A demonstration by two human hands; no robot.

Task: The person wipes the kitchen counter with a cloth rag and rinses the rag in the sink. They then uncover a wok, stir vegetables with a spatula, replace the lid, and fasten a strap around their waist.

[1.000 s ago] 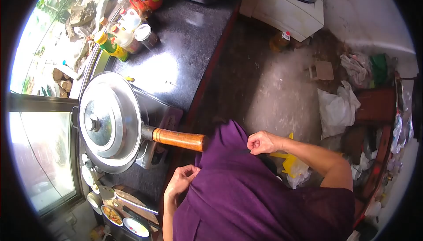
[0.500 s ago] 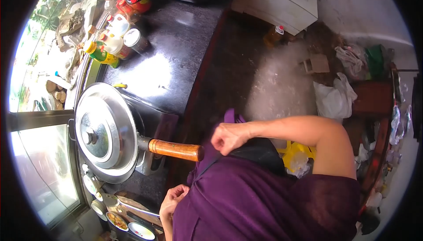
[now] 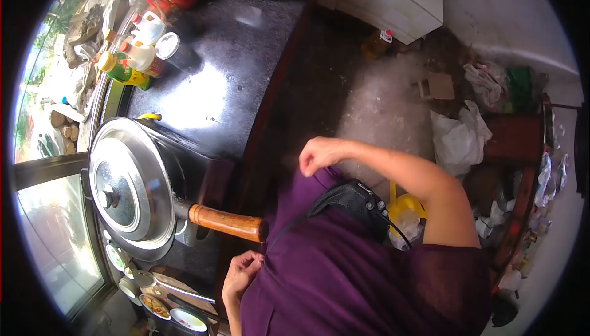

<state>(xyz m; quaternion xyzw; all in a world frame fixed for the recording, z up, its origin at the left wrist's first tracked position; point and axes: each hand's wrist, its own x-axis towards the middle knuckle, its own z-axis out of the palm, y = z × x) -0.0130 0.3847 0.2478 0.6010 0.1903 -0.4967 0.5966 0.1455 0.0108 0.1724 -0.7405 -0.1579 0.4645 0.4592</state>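
My left hand (image 3: 242, 274) is closed at the front of the purple shirt (image 3: 332, 268), its fingertips pinching the cloth beside a thin dark strap. Further up, my right hand (image 3: 324, 153) is closed on a loose part of the same shirt, holding it away from my body. Between the right forearm and the shirt sits a black mesh pouch (image 3: 350, 204) with a cable. Close to my left hand ends the wooden handle (image 3: 226, 222) of a pan covered by a metal lid (image 3: 132, 182); neither hand touches it.
Bottles (image 3: 140, 56) and a lidded container (image 3: 175, 51) stand on the dark counter (image 3: 258, 41) by the window. Plates of food (image 3: 155, 306) and a cutting board (image 3: 178, 284) are at lower left. White plastic bags (image 3: 461, 139) and a yellow item (image 3: 405, 207) lie at right.
My right hand has moved up and outward, drawing the shirt cloth with it and uncovering more of the black pouch. My left hand stays at the shirt front. The view has shifted slightly.
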